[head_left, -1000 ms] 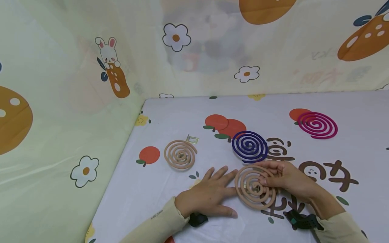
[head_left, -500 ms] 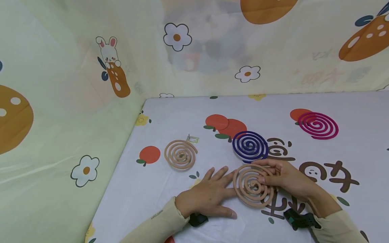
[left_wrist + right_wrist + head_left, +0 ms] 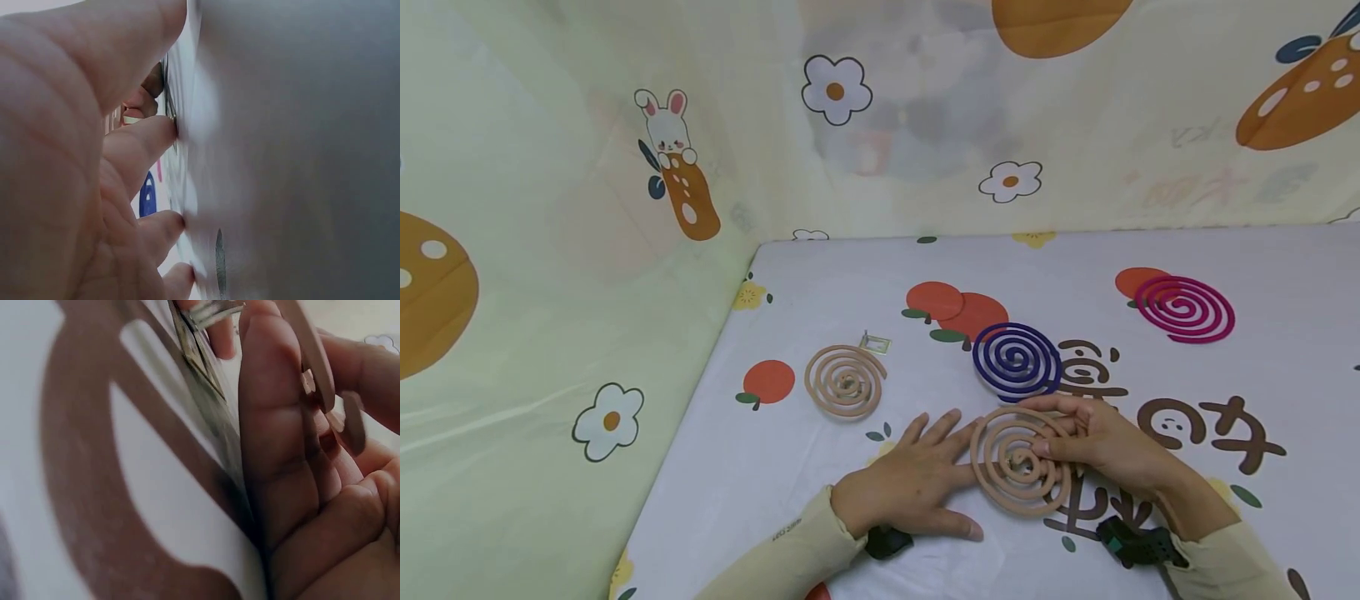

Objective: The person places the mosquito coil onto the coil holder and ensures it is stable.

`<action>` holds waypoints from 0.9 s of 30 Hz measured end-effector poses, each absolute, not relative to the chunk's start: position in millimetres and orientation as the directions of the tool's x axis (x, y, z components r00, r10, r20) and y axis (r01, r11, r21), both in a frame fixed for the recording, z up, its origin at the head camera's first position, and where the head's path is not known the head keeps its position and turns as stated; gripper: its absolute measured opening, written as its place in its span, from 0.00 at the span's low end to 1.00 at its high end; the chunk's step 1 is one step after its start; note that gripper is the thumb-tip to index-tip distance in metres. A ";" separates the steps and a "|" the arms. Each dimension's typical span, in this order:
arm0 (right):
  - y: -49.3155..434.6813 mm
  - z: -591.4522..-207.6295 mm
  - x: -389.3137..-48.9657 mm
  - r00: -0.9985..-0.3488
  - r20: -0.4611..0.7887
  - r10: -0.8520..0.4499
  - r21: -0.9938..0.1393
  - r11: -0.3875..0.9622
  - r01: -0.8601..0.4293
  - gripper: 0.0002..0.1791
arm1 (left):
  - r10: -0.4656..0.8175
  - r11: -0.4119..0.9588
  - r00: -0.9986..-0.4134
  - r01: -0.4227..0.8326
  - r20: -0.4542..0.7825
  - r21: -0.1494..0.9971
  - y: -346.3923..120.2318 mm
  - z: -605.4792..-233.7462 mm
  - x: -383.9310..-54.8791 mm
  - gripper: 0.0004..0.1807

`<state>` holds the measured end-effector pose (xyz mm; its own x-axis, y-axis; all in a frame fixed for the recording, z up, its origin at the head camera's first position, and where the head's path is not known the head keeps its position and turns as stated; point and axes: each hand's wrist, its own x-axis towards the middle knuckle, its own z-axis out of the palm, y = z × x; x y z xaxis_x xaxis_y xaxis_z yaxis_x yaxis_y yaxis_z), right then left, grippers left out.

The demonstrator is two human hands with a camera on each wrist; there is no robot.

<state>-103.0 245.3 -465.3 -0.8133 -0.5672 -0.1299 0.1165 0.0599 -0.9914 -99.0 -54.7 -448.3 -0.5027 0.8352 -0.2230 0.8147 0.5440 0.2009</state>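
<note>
My right hand [image 3: 1093, 446] pinches the right side of a beige mosquito coil [image 3: 1027, 510] between thumb and fingers. The coil is held over the table close to its front. My left hand [image 3: 917, 487] lies palm down with spread fingers, fingertips on the cloth in the left wrist view. Its index fingertip reaches under the coil's left edge, at a thin metal coil stand [image 3: 203, 372] low on the table in the right wrist view. From above, the coil hides most of that stand; a bit of metal shows around its centre.
Another beige coil [image 3: 827, 404] lies at the left, with a small metal stand [image 3: 876, 343] behind it. Behind my right fingers is a dark blue coil [image 3: 1017, 360], and a magenta coil [image 3: 1183, 308] lies at the back right. Patterned cloth walls [image 3: 760, 167] rise behind and left.
The held coil has shifted slightly left with my right hand, now overlapping further toward my left index finger. My left hand and the other coils stay where they were.
</note>
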 end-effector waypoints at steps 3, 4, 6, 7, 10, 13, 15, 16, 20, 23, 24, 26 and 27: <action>243.2 -463.8 -102.4 -0.811 -0.137 -0.569 -0.990 0.062 0.124 0.31 | 0.837 0.541 -0.504 0.818 -0.212 0.195 -54.9 -448.7 -99.1 0.46; 242.7 -463.2 -102.2 -0.811 -0.137 -0.569 -0.990 0.063 0.123 0.31 | 0.838 0.541 -0.504 0.819 -0.209 0.192 -54.9 -449.0 -99.3 0.46; 242.0 -462.3 -101.8 -0.811 -0.140 -0.569 -0.990 0.065 0.125 0.31 | 0.838 0.540 -0.504 0.819 -0.207 0.194 -55.1 -449.3 -99.4 0.46; 241.6 -461.9 -101.7 -0.811 -0.142 -0.568 -0.990 0.068 0.126 0.31 | 0.839 0.540 -0.504 0.818 -0.208 0.197 -55.2 -449.5 -99.4 0.46; 240.7 -460.8 -100.9 -0.814 -0.169 -0.556 -0.986 0.110 0.129 0.34 | 0.841 0.537 -0.500 0.820 -0.207 0.201 -55.5 -449.6 -99.6 0.46; 239.8 -460.1 -100.0 -0.818 -0.195 -0.541 -0.978 0.170 0.120 0.38 | 0.843 0.533 -0.497 0.823 -0.203 0.198 -55.7 -449.6 -99.6 0.46; 239.4 -460.0 -99.4 -0.823 -0.199 -0.531 -0.974 0.202 0.106 0.40 | 0.844 0.532 -0.497 0.824 -0.201 0.195 -55.6 -449.7 -99.6 0.47; 239.2 -460.2 -99.3 -0.825 -0.194 -0.531 -0.974 0.204 0.098 0.40 | 0.844 0.532 -0.498 0.824 -0.200 0.195 -55.6 -449.9 -99.6 0.47; 237.7 -460.5 -99.2 -0.831 -0.163 -0.532 -0.980 0.182 0.076 0.37 | 0.843 0.534 -0.500 0.823 -0.200 0.193 -55.5 -450.6 -99.5 0.47; 236.3 -460.6 -99.6 -0.828 -0.152 -0.540 -0.986 0.141 0.089 0.36 | 0.842 0.536 -0.500 0.820 -0.203 0.199 -55.6 -451.1 -99.5 0.47; 235.9 -460.5 -99.8 -0.827 -0.151 -0.541 -0.987 0.132 0.094 0.36 | 0.841 0.536 -0.500 0.819 -0.205 0.203 -55.7 -451.2 -99.5 0.47; 235.3 -460.2 -100.2 -0.825 -0.155 -0.544 -0.987 0.116 0.109 0.36 | 0.841 0.537 -0.500 0.819 -0.206 0.205 -55.9 -451.1 -99.6 0.47; 235.2 -460.1 -100.4 -0.824 -0.157 -0.544 -0.987 0.112 0.114 0.36 | 0.842 0.536 -0.499 0.819 -0.205 0.205 -56.0 -450.9 -99.8 0.47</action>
<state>-100.4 235.2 -460.1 -0.8244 -0.5437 -0.1570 0.1141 0.1120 -0.9871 -99.8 -56.0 -450.9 -0.4994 0.8417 -0.2053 0.8189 0.5359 0.2054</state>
